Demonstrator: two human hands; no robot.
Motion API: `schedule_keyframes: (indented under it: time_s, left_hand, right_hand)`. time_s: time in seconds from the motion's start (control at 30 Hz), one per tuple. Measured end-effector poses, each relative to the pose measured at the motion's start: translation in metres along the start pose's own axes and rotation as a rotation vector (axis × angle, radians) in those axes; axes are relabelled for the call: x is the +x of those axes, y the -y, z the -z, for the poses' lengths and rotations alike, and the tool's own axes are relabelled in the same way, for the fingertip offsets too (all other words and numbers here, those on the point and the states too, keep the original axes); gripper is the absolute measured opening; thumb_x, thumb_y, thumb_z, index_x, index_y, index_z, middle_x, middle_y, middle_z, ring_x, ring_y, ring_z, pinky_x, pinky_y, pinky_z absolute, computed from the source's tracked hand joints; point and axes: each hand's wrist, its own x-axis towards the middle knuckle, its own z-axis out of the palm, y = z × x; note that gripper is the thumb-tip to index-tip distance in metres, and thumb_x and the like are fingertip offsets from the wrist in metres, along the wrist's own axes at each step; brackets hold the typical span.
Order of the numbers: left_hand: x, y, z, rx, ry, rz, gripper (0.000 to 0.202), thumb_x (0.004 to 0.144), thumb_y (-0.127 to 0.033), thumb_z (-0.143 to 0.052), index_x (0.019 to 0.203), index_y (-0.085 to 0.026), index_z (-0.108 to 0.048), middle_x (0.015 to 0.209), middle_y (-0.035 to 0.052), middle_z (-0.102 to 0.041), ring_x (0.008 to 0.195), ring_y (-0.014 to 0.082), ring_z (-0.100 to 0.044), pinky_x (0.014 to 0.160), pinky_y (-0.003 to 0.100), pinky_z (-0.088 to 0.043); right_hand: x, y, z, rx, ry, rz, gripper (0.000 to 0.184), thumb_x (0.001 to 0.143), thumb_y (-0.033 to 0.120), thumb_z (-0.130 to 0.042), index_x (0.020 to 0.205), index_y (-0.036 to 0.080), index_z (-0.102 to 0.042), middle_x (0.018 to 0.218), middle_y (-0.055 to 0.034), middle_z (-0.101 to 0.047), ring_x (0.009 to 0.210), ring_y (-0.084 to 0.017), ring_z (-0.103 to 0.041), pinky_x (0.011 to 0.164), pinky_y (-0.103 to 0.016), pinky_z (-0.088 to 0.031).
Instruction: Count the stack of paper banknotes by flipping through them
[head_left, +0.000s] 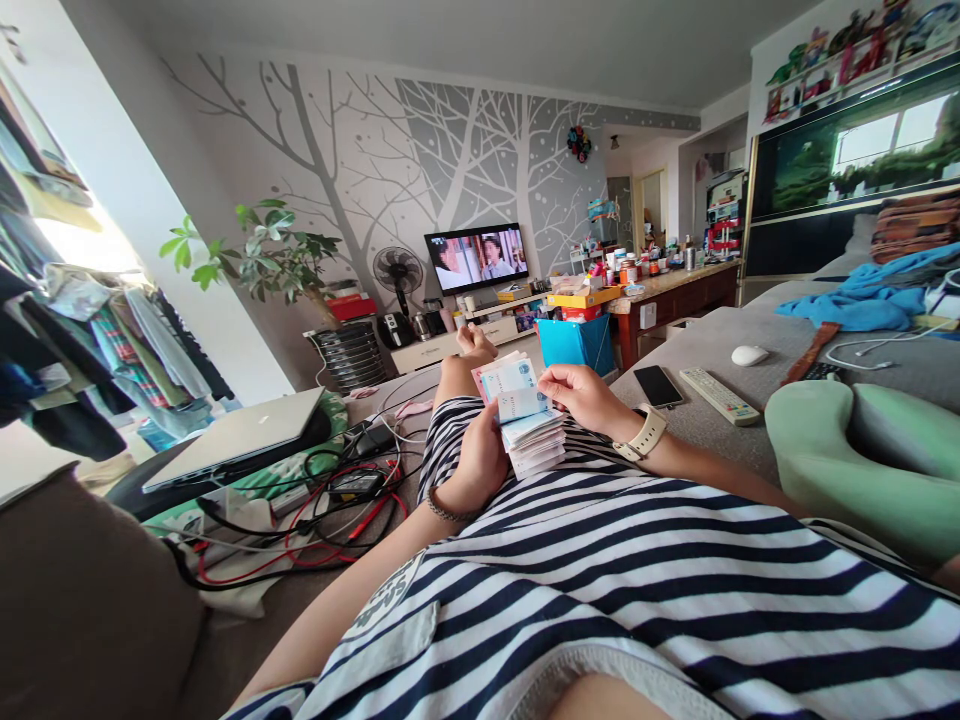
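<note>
I lie back on a grey sofa point(720, 340) in a striped dress. My left hand point(480, 455) is closed around a thick stack of white paper slips point(534, 440) resting on my lap. My right hand point(585, 395), with a cream watch on the wrist, pinches the top edge of the front slip point(514, 385), which is white and blue and lifted upright off the stack.
A phone point(658, 385), a remote point(718, 395) and a white mouse point(749, 355) lie on the sofa to my right, with a green cushion point(862, 450) nearer. To the left are a closed laptop point(240, 435) and tangled cables point(330, 510). A television point(476, 257) plays ahead.
</note>
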Motion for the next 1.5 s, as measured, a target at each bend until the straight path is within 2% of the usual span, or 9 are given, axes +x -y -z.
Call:
schedule_keyframes:
  time_s: [0.27, 0.5, 0.63, 0.73, 0.87, 0.97, 1.07, 1.27, 1.5]
  left_hand:
    - [-0.001, 0.000, -0.001, 0.013, -0.134, -0.009, 0.016, 0.077, -0.019, -0.056, 0.083, -0.013, -0.070, 0.079, 0.0062, -0.073, 0.073, 0.0204, -0.067, 0.076, 0.031, -0.052]
    - [-0.002, -0.002, -0.002, 0.014, -0.162, -0.004, 0.018, 0.077, -0.018, -0.057, 0.089, -0.013, -0.070, 0.078, 0.0056, -0.073, 0.083, 0.0243, -0.068, 0.082, 0.033, -0.051]
    - [-0.002, -0.002, -0.002, -0.022, -0.085, 0.005, 0.021, 0.078, -0.022, -0.058, 0.094, -0.012, -0.069, 0.088, 0.0078, -0.074, 0.087, 0.0251, -0.068, 0.085, 0.035, -0.051]
    - [-0.003, -0.003, -0.003, -0.056, -0.086, 0.028, 0.024, 0.080, -0.025, -0.057, 0.095, -0.011, -0.068, 0.090, 0.0091, -0.073, 0.086, 0.0242, -0.068, 0.084, 0.036, -0.051]
    - [-0.004, -0.004, -0.002, -0.034, -0.105, 0.037, 0.020, 0.079, -0.026, -0.059, 0.089, -0.012, -0.068, 0.082, 0.0084, -0.072, 0.083, 0.0228, -0.068, 0.081, 0.034, -0.051]
    - [-0.004, -0.004, 0.002, -0.014, -0.070, 0.006, 0.014, 0.075, -0.026, -0.065, 0.080, -0.013, -0.067, 0.079, 0.0058, -0.071, 0.073, 0.0185, -0.066, 0.076, 0.030, -0.050]
    - [-0.003, -0.004, 0.004, 0.015, -0.014, -0.025, 0.013, 0.071, -0.025, -0.069, 0.077, -0.013, -0.066, 0.077, 0.0040, -0.070, 0.069, 0.0160, -0.063, 0.072, 0.027, -0.048]
    - [-0.004, -0.005, 0.001, 0.048, -0.025, -0.020, 0.012, 0.068, -0.023, -0.071, 0.073, -0.013, -0.066, 0.065, 0.0015, -0.066, 0.058, 0.0136, -0.059, 0.063, 0.025, -0.046]
    - [-0.002, -0.005, -0.002, -0.044, -0.036, -0.010, 0.019, 0.074, -0.026, -0.063, 0.085, -0.012, -0.069, 0.080, 0.0071, -0.072, 0.082, 0.0225, -0.068, 0.077, 0.032, -0.052]
  right_hand:
    - [0.000, 0.000, 0.000, 0.012, 0.002, -0.004, 0.036, 0.087, 0.048, -0.054, 0.077, 0.015, -0.059, 0.063, 0.0010, -0.055, 0.052, -0.009, -0.049, 0.050, -0.021, -0.038]
    - [0.000, -0.001, 0.000, 0.047, -0.011, 0.006, 0.037, 0.087, 0.050, -0.054, 0.077, 0.015, -0.059, 0.062, 0.0013, -0.054, 0.053, -0.009, -0.048, 0.051, -0.022, -0.037]
    - [0.000, 0.002, 0.000, 0.145, 0.020, 0.024, 0.040, 0.089, 0.053, -0.050, 0.077, 0.015, -0.059, 0.063, -0.0006, -0.058, 0.053, -0.010, -0.048, 0.052, -0.023, -0.038]
    - [0.000, 0.001, 0.000, 0.202, 0.064, 0.030, 0.043, 0.090, 0.054, -0.047, 0.075, 0.015, -0.059, 0.066, -0.0030, -0.062, 0.053, -0.011, -0.048, 0.053, -0.024, -0.039]
    - [0.001, -0.006, -0.001, 0.094, -0.046, -0.030, 0.037, 0.077, 0.050, -0.066, 0.070, 0.016, -0.054, 0.060, 0.0013, -0.056, 0.055, -0.011, -0.049, 0.054, -0.024, -0.037]
    - [0.003, -0.011, -0.001, 0.020, -0.121, -0.083, 0.038, 0.072, 0.050, -0.071, 0.069, 0.017, -0.053, 0.062, 0.0020, -0.055, 0.057, -0.012, -0.048, 0.056, -0.024, -0.037]
    - [0.004, -0.014, 0.000, -0.010, -0.142, -0.110, 0.039, 0.075, 0.053, -0.067, 0.070, 0.017, -0.053, 0.064, 0.0016, -0.055, 0.059, -0.012, -0.048, 0.057, -0.024, -0.036]
    - [0.003, -0.012, -0.002, -0.056, -0.142, -0.057, 0.034, 0.084, 0.045, -0.056, 0.065, 0.017, -0.050, 0.061, 0.0013, -0.052, 0.060, -0.012, -0.046, 0.056, -0.024, -0.033]
    - [0.001, -0.008, -0.003, -0.008, -0.104, 0.013, 0.032, 0.087, 0.045, -0.054, 0.072, 0.016, -0.055, 0.064, 0.0011, -0.052, 0.060, -0.012, -0.045, 0.057, -0.023, -0.034]
